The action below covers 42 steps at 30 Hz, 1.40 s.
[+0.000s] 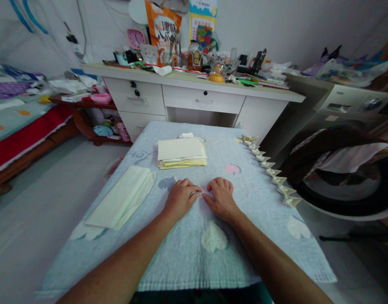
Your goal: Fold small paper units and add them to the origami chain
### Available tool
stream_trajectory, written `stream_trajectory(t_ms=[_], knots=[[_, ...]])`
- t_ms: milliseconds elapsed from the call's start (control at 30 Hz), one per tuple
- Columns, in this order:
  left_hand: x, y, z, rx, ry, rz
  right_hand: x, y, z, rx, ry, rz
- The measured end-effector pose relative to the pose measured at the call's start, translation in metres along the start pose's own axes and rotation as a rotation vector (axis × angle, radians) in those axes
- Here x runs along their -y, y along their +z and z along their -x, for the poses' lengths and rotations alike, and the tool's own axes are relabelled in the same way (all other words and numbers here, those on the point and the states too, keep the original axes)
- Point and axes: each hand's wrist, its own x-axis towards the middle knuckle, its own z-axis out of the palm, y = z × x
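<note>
My left hand [183, 196] rests on the pale blue tablecloth [181, 261], its fingers bent and the thumb a little apart from the index finger. Just to its right, my right hand [222, 196] lies on the same cloth with the thumb spread toward the left hand. A narrow gap separates the two hands, and I make out nothing held in either. Beyond them sits a stack of cream and yellow paper sheets [180, 150]. Left of my left hand lies a slanted pile of pale green folded paper [121, 198].
Along the right table edge runs a row of folded paper boats [272, 172], with a patterned one [249, 138] at the far end. A cluttered white desk [203, 95] stands behind the table. A washing machine [342, 105] is at right, a bed [25, 126] at left.
</note>
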Motion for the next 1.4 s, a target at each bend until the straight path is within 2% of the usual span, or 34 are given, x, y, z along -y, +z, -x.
stream_trajectory(t_ms=[233,600,800,1133,1400], knots=[[0.000,0.001,0.002,0.008,-0.030,-0.042,0.006,0.005,-0.001,-0.026,-0.020,0.042],[0.013,-0.015,0.011,-0.022,-0.198,-0.190,0.005,0.006,-0.002,-0.007,-0.033,0.037],[0.016,-0.018,0.013,-0.012,-0.180,-0.184,0.005,0.005,-0.002,-0.004,-0.044,0.055],[0.006,-0.010,0.007,-0.046,-0.141,-0.207,0.005,0.007,-0.002,-0.021,-0.046,0.066],[0.009,-0.012,0.005,0.007,-0.153,-0.176,0.005,0.006,-0.001,-0.010,-0.049,0.062]])
